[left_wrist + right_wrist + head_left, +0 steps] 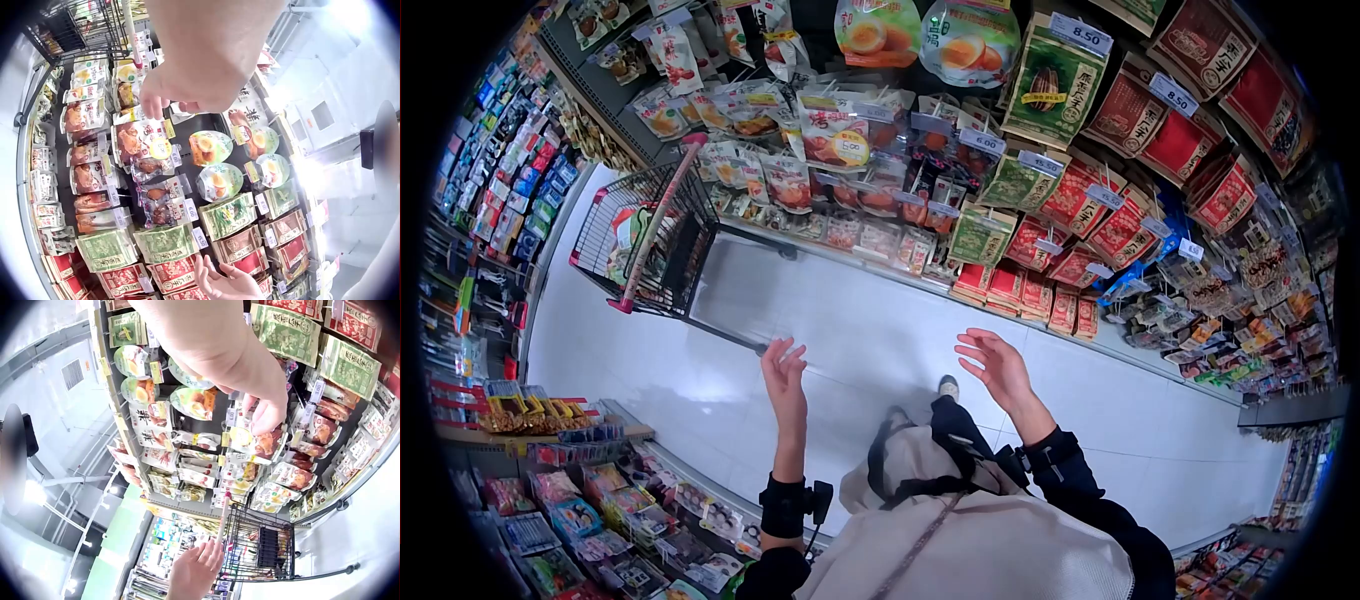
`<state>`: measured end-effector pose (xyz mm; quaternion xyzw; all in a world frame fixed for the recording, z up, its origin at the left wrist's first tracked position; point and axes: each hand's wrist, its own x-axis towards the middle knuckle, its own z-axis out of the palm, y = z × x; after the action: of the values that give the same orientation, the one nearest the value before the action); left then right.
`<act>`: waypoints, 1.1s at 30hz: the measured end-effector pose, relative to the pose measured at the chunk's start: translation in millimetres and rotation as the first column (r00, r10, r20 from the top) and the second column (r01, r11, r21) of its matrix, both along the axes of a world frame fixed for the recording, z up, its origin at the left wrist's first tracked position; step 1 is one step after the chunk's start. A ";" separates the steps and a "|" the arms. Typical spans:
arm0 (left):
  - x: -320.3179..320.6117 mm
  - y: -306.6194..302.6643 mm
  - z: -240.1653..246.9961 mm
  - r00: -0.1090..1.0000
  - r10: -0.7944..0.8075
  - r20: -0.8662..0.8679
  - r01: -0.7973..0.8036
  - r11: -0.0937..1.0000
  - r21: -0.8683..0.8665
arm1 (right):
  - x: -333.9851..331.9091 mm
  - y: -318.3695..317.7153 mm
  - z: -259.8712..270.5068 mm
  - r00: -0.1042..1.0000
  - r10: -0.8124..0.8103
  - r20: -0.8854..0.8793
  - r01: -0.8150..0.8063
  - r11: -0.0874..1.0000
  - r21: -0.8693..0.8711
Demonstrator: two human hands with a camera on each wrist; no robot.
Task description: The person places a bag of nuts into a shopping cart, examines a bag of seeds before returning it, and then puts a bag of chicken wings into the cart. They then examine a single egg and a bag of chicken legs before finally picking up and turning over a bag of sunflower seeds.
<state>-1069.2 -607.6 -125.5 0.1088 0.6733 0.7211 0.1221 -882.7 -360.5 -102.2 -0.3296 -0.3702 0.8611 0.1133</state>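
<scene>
My left hand (784, 385) is raised above the floor with nothing in it, its fingers loosely bent. To its right, my right hand (998, 372) is also raised and holds nothing, the fingers spread a little. Ahead of both is a shelf rack of hanging packets, among them green bags (1050, 85), red bags (1100, 195) and white pouches with a yellow price sticker (832, 130). The nearest thing ahead of the left hand is a black wire shopping cart (700, 262) with a pinkish handle. In the right wrist view, the left hand (195, 575) overlaps the shelves beside the cart.
Packaged goods (655, 235) lie in the cart. White tiled floor (800, 290) runs between the racks. Low shelves of bagged snacks (580, 520) stand at the lower left. Another stocked rack (500, 180) lines the far left. Price tags (1082, 35) stick out from the hooks.
</scene>
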 end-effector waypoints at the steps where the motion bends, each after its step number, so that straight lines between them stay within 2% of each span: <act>1: -2.6 -1.3 -3.7 1.000 0.001 0.007 -0.001 1.000 0.002 | -2.5 -0.5 -0.1 1.000 -0.001 0.003 0.001 1.000 -0.001; 10: -38.0 21.3 -10.1 1.000 -0.013 0.021 0.012 1.000 0.017 | -48.3 13.7 -14.5 1.000 0.007 0.006 -0.007 1.000 -0.023; 20: -133.0 61.7 7.4 1.000 -0.009 -0.019 0.010 0.999 0.035 | -162.0 74.8 -18.6 0.993 0.010 -0.116 -0.014 0.999 -0.036; 25: -157.9 77.9 2.6 0.999 -0.032 -0.025 0.034 0.998 0.058 | -206.8 93.6 -20.7 0.987 0.035 -0.157 -0.038 0.999 -0.019; 30: -180.0 94.8 0.7 0.998 -0.056 0.004 0.056 0.998 0.019 | -235.5 97.2 -20.7 0.992 0.055 -0.115 -0.059 0.998 -0.033; 33: -207.2 104.9 -14.0 0.993 -0.085 -0.080 0.084 0.996 -0.025 | -248.6 95.6 -24.4 0.995 0.041 -0.091 -0.044 0.998 -0.036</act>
<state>-1276.4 -502.7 -139.5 0.1651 0.6802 0.7029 0.1262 -1131.3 -264.9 -126.5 -0.2843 -0.3552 0.8843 0.1053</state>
